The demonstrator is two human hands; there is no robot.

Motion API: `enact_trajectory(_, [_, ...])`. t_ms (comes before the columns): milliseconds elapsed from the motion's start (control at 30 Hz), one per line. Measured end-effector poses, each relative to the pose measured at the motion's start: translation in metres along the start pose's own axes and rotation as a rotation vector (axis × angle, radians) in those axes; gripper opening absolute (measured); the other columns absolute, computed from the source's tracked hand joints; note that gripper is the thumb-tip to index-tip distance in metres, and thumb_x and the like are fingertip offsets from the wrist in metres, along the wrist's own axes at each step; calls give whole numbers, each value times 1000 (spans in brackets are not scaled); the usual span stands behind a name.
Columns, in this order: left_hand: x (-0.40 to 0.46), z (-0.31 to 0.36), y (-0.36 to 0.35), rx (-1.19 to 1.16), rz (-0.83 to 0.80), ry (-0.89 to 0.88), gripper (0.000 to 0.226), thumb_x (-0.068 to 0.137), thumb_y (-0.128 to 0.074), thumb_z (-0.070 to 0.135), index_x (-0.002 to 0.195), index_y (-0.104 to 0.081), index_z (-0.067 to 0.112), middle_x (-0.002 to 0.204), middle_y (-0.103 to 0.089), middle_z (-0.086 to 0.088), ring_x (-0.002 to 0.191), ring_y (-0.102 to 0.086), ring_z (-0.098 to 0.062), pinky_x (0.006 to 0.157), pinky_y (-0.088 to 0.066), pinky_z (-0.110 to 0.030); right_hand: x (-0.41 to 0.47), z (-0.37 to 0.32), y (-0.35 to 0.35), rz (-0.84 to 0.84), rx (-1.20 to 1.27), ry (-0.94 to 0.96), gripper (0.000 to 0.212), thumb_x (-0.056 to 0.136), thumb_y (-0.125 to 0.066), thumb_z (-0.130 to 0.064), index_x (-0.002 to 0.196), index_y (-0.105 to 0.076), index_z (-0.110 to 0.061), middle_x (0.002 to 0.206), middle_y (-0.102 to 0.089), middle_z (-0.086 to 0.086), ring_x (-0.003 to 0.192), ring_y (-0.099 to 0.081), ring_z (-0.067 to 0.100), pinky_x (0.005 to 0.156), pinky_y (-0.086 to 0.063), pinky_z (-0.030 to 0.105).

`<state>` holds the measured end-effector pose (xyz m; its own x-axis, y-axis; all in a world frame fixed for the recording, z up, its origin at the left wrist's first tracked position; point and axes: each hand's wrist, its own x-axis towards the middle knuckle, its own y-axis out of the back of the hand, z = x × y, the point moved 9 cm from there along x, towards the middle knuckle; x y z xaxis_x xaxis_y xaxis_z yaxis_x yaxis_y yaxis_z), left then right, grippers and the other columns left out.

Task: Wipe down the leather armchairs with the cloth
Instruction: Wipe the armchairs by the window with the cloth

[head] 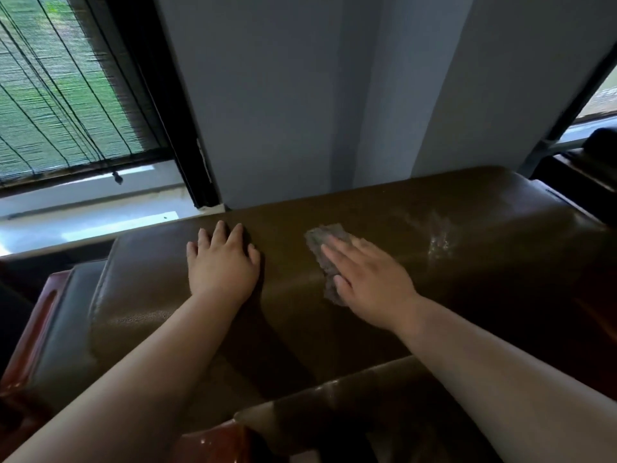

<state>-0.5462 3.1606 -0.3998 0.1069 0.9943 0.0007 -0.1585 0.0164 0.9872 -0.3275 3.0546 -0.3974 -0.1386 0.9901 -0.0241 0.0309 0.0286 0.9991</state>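
Observation:
A brown leather armchair (467,228) fills the lower frame; I look down on the top of its backrest. A small grey cloth (322,242) lies flat on the leather near the middle. My right hand (370,279) presses on the cloth with straight fingers, covering its right part. My left hand (222,262) rests flat on the backrest to the left of the cloth, fingers spread toward the back edge. A wet, shiny streak (437,238) shows on the leather to the right of the cloth.
A grey wall (300,95) stands right behind the backrest. At the left is a window with a woven blind (60,95) and a white sill (83,208). A red-brown wooden armrest (30,335) runs at the left, and another dark chair (594,168) is at the far right.

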Motion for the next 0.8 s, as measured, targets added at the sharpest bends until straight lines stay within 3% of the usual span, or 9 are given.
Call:
enact_trajectory(67, [-7, 32, 2, -61, -49, -26, 64, 105, -37, 56, 162, -34, 29, 173, -24, -8, 160, -14, -36, 129, -9, -60, -9, 73, 8, 49, 15, -201, 62, 107, -15, -50, 165, -19, -29, 173, -19, -5, 158, -16, 15, 128, -8, 35])
enact_trajectory(133, [-12, 92, -3, -134, -71, -175, 62, 104, -39, 58, 160, -40, 30, 172, -28, -3, 161, -16, -28, 130, -7, -57, -20, 139, 16, 113, 15, -414, 73, 101, -7, -52, 164, -27, -21, 171, -26, 0, 157, -21, 18, 130, -14, 38])
enact_trajectory(200, [-15, 152, -14, -165, -63, -299, 62, 104, -37, 59, 159, -41, 29, 171, -29, -1, 161, -18, -24, 131, -7, -54, -22, 151, 17, 92, 21, -510, 75, 99, -6, -49, 163, -27, -16, 171, -24, 5, 158, -19, 21, 130, -14, 40])
enact_trajectory(333, [-12, 187, -34, -87, 49, -271, 65, 103, -26, 56, 162, -36, 29, 172, -29, 0, 160, -19, -24, 131, -10, -49, -21, 77, 7, 67, -56, -158, 62, 107, -22, -41, 165, -23, -19, 172, -17, 0, 159, -12, 21, 129, -4, 39])
enact_trajectory(400, [-9, 186, -40, -78, 83, -264, 65, 102, -26, 55, 161, -37, 31, 171, -30, 3, 159, -21, -21, 131, -10, -46, -25, 94, 5, 42, -42, -66, 64, 103, -23, -43, 164, -28, -21, 171, -24, -1, 158, -18, 19, 130, -10, 38])
enact_trajectory(533, [-6, 188, -46, -51, 123, -262, 65, 100, -24, 56, 159, -42, 34, 169, -34, 7, 158, -25, -19, 131, -11, -46, -27, 221, 13, 110, 80, -463, 71, 98, -17, -48, 161, -35, -22, 168, -33, -1, 156, -25, 17, 128, -16, 37])
enact_trajectory(600, [-6, 188, -46, -38, 148, -253, 66, 99, -24, 55, 157, -46, 33, 167, -38, 7, 156, -29, -19, 130, -14, -46, -19, 232, 13, 116, 76, -596, 74, 97, -9, -49, 162, -32, -22, 170, -29, -1, 157, -22, 19, 129, -16, 40])
enact_trajectory(700, [-6, 186, -45, -50, 169, -239, 66, 97, -26, 54, 153, -52, 32, 164, -44, 5, 153, -35, -20, 129, -18, -46, 2, 145, 4, 80, -40, -328, 65, 104, -12, -44, 163, -29, -21, 171, -25, 0, 158, -21, 22, 129, -15, 42])
enact_trajectory(800, [-7, 188, -46, -34, 175, -241, 66, 98, -26, 54, 152, -53, 30, 163, -46, 4, 153, -37, -20, 128, -20, -46, 6, 89, 9, 18, 76, -15, 63, 106, -18, -47, 165, -23, -26, 173, -17, -4, 159, -15, 19, 130, -8, 40])
